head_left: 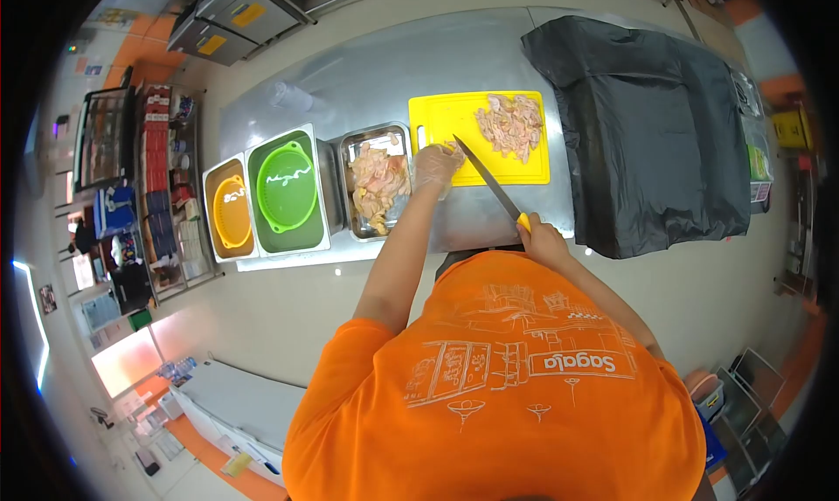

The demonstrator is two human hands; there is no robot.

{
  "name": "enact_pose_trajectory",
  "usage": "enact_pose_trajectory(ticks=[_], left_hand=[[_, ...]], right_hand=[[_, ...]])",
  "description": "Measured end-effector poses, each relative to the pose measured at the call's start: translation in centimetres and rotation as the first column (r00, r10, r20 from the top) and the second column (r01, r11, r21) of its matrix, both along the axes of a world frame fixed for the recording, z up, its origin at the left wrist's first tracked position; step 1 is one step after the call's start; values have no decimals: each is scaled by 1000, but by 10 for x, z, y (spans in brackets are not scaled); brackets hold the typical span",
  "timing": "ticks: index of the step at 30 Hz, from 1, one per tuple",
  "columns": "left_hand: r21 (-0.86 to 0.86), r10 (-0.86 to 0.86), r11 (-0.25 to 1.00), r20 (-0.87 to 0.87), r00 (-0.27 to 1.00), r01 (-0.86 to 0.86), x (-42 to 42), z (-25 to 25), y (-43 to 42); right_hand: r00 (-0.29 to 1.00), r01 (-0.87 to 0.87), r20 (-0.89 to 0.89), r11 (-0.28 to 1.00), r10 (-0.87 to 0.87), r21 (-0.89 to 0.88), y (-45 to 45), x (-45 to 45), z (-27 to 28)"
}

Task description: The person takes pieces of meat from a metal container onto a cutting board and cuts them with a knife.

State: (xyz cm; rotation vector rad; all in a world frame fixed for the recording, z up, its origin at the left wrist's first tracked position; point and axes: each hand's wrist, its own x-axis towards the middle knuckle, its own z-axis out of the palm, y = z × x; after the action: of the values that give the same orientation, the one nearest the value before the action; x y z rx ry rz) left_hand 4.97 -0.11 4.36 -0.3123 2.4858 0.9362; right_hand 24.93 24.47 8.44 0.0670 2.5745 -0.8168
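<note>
My left hand (pixel 436 165), in a clear plastic glove, is closed on a piece of raw chicken (pixel 456 154) at the left part of a yellow cutting board (pixel 447 110). In my right hand (pixel 545 241) is a knife (pixel 491 182), gripped by its yellow handle. Its blade slants up and left across the board, with the tip close to my left fingers. A pile of cut raw chicken (pixel 509 127) lies on the board's right half. Left of the board, a steel tray (pixel 351 140) contains larger raw chicken pieces (pixel 379 184).
Two steel containers hold a green basket (pixel 288 186) and an orange basket (pixel 231 211) at the table's left. Black plastic sheeting (pixel 651 143) covers something bulky on the right. A clear plastic object (pixel 291 97) lies on the steel table (pixel 367 73) toward the back.
</note>
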Motion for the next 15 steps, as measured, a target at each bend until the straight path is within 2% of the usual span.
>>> enact_pose_trajectory(ticks=[3, 6, 7, 9, 11, 13, 15], left_hand=[[-261, -166, 955, -82, 983, 140, -8, -32, 0], [-264, -143, 956, -38, 989, 129, -3, -38, -5], [-354, -341, 892, -125, 932, 279, -4, -55, -13], [-556, -697, 667, -230, 680, 496, -7, -96, -31], [-416, -530, 792, -102, 842, 448, -15, -111, -40], [-311, -367, 888, -38, 929, 339, -16, -103, -34], [-232, -214, 953, -59, 975, 195, -15, -21, -9]], right_hand=[[1000, -5, 8, 998, 4, 67, 0, -3, 7], [999, 38, 35, 994, -42, 106, 3, 0, 8], [998, 37, 47, 993, -42, 112, 4, 0, 7], [996, 38, 71, 991, -48, 126, 7, 1, 6], [995, 41, 84, 991, -53, 129, 7, 0, 9], [995, 46, 87, 990, -57, 131, 6, 0, 12], [995, 48, 77, 990, -58, 131, 6, 1, 13]])
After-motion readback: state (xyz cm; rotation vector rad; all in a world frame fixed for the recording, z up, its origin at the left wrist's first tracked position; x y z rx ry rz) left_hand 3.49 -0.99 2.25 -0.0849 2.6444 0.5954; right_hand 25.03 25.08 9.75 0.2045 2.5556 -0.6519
